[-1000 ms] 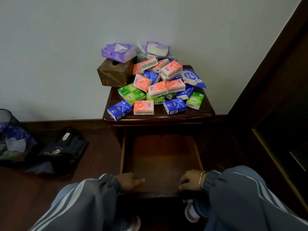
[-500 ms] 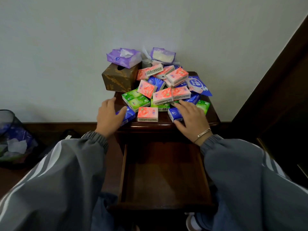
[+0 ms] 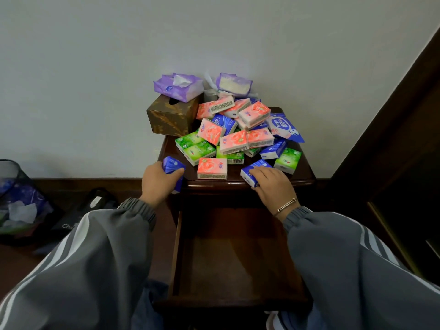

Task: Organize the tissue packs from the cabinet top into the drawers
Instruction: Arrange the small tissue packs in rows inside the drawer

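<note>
Pale wall behind, dark wooden cabinet top (image 3: 303,173) in front of me, heaped with the pile of tissue packs (image 3: 238,136) in pink, green and blue. Left hand (image 3: 158,181) is at the front left corner, fingers curled round a blue pack (image 3: 172,164), which sits tilted in my grip over the edge. Right hand (image 3: 271,186) is at the front right, fingers bent over a second blue pack (image 3: 252,171) lying on the top, thumb at its near side. Between them lies a pink pack (image 3: 212,167), flat and untouched. Below, the drawer (image 3: 235,258) stands pulled open. Brown tissue box (image 3: 170,117) sits at the back left.
</note>
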